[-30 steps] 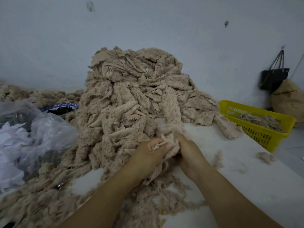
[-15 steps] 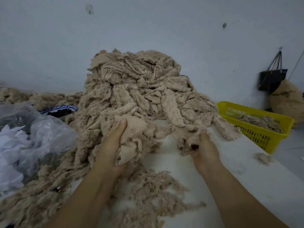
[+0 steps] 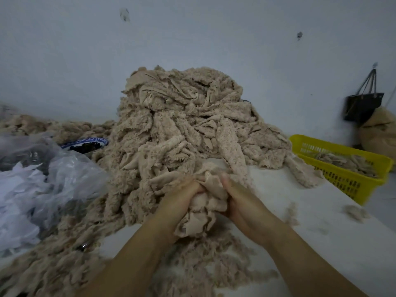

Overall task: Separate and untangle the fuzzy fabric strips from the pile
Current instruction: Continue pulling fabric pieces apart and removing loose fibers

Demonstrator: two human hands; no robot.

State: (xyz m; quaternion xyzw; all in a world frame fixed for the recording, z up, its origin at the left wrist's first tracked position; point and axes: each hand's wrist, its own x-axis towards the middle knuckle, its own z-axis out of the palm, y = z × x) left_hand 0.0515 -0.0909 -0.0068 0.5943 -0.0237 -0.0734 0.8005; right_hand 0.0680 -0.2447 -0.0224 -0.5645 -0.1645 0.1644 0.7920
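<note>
A tall pile of beige fuzzy fabric strips (image 3: pixel 182 125) rises against the wall at the middle of the white table (image 3: pixel 321 243). At its near foot, my left hand (image 3: pixel 180 196) and my right hand (image 3: pixel 240 198) are close together, both gripping one bunched clump of strips (image 3: pixel 205 202) between them. Part of the clump hangs down below my hands. Loose fuzzy scraps (image 3: pixel 203 260) lie on the table under my forearms.
A yellow plastic basket (image 3: pixel 347 168) with several strips stands at the right table edge. Clear plastic bags with white paper (image 3: pixel 42 185) lie at the left, a blue-rimmed bowl (image 3: pixel 85 144) behind them. A black bag (image 3: pixel 362 106) hangs on the wall over a tan sack (image 3: pixel 379 133).
My hands were apart half a second ago, each holding a separate bunch; now they have come together at the pile's foot, gripping one clump.
</note>
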